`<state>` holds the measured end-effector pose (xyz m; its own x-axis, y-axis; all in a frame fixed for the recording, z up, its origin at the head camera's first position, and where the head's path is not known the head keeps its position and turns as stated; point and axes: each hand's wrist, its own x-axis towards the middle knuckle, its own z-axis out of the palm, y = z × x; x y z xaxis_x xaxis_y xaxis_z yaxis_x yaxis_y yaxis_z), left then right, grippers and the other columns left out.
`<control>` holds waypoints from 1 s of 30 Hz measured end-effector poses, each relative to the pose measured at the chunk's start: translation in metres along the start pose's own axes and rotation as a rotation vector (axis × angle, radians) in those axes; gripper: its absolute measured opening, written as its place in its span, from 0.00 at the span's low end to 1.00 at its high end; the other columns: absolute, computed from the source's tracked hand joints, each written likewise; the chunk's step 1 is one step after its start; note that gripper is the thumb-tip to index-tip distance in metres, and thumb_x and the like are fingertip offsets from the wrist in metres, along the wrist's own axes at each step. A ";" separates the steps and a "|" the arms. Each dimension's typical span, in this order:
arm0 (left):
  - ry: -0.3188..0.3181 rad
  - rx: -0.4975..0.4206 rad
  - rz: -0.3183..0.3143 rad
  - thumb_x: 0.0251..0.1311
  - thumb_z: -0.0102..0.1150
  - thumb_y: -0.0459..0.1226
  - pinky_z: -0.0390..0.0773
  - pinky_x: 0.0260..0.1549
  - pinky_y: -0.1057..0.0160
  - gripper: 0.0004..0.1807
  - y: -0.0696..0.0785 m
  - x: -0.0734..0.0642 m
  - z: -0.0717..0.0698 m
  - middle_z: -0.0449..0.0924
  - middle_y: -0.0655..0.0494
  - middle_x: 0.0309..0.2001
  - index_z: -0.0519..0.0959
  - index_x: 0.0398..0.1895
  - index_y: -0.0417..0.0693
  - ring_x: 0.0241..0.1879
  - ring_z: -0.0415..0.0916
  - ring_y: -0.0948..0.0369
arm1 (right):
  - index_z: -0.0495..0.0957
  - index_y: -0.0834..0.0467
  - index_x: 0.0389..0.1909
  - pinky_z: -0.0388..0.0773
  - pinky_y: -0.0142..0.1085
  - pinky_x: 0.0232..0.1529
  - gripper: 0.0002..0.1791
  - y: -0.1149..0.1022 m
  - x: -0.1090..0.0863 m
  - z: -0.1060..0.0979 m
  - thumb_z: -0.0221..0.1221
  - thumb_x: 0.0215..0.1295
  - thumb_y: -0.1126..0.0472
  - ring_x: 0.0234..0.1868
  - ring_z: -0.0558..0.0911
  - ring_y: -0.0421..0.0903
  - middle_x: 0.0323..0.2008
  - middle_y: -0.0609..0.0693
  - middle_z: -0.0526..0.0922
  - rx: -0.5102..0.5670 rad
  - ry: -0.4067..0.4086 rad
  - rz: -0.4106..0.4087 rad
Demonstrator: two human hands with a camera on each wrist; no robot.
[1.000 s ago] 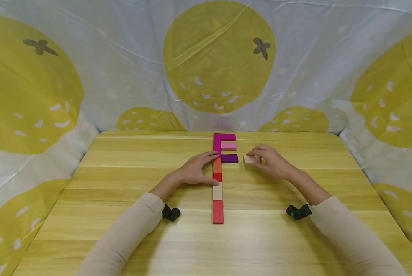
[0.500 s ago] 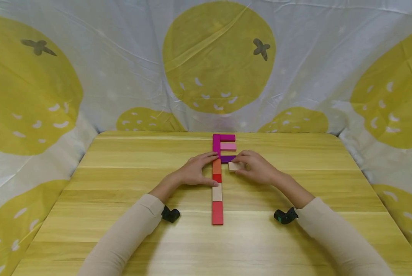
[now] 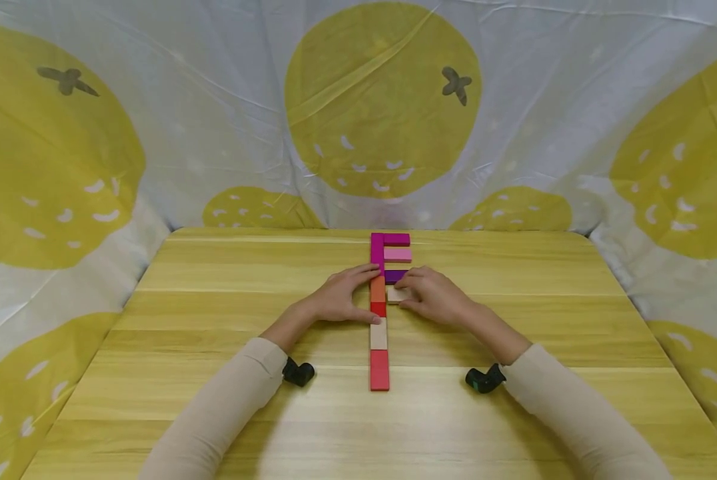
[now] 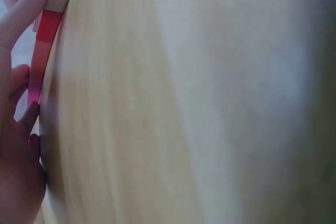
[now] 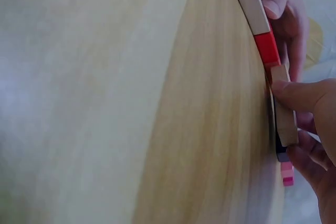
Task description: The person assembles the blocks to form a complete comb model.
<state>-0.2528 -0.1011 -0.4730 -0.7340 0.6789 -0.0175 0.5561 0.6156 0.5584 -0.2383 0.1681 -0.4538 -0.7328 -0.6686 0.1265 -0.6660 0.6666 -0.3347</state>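
A column of flat blocks runs down the table in the head view: magenta (image 3: 377,249), orange (image 3: 378,289), red (image 3: 378,309), plain wood (image 3: 379,337) and a red end block (image 3: 379,371). Magenta (image 3: 398,239), pink (image 3: 398,255) and purple (image 3: 395,276) blocks jut rightward from its upper part. My left hand (image 3: 339,295) spans the column, fingertips on the magenta block and thumb on the plain wood one. With thumb and fingers, my right hand (image 3: 438,294) pinches a loose plain wooden block (image 5: 285,114), just below the purple block and close to the column's right side.
The wood-grain table (image 3: 214,413) extends around the blocks. Behind it hangs a white cloth (image 3: 232,100) with large yellow fruit prints. Black wrist cameras (image 3: 299,372) sit at both sleeve cuffs.
My right hand has brought the plain wooden block left and slightly toward me, from beyond the purple block's right end to beside the column. The left hand stays in place.
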 end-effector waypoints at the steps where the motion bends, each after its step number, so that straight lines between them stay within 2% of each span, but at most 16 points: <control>1: -0.002 -0.003 -0.001 0.53 0.70 0.66 0.51 0.72 0.41 0.58 0.000 0.000 -0.001 0.50 0.56 0.82 0.58 0.83 0.53 0.79 0.48 0.53 | 0.86 0.59 0.53 0.74 0.49 0.63 0.17 -0.001 0.001 0.001 0.70 0.68 0.56 0.58 0.80 0.54 0.52 0.53 0.84 0.000 -0.002 0.001; 11: 0.018 0.013 -0.009 0.53 0.71 0.65 0.51 0.72 0.41 0.57 -0.001 0.000 -0.005 0.51 0.55 0.82 0.59 0.82 0.53 0.79 0.48 0.53 | 0.87 0.58 0.51 0.75 0.47 0.62 0.14 -0.001 0.007 0.005 0.68 0.69 0.56 0.57 0.80 0.52 0.50 0.51 0.84 -0.035 0.015 -0.051; 23: 0.011 -0.007 -0.017 0.53 0.71 0.65 0.51 0.72 0.40 0.57 0.003 0.000 -0.004 0.50 0.56 0.82 0.58 0.83 0.53 0.79 0.47 0.53 | 0.87 0.57 0.51 0.75 0.47 0.62 0.14 -0.003 0.003 0.002 0.69 0.69 0.56 0.57 0.80 0.52 0.51 0.51 0.83 -0.026 0.017 -0.049; 27: 0.025 -0.078 -0.001 0.54 0.72 0.62 0.49 0.73 0.41 0.57 -0.002 0.000 -0.003 0.48 0.56 0.82 0.58 0.83 0.53 0.80 0.45 0.54 | 0.86 0.57 0.53 0.75 0.48 0.62 0.16 -0.003 0.000 -0.005 0.69 0.69 0.54 0.58 0.79 0.53 0.53 0.52 0.83 -0.030 0.015 -0.036; 30: 0.096 -0.191 0.033 0.59 0.71 0.56 0.48 0.73 0.40 0.53 -0.007 -0.003 -0.007 0.46 0.52 0.83 0.57 0.83 0.50 0.80 0.42 0.53 | 0.85 0.58 0.57 0.74 0.51 0.62 0.20 0.000 -0.007 -0.017 0.69 0.69 0.54 0.59 0.78 0.54 0.55 0.53 0.82 -0.017 0.032 -0.006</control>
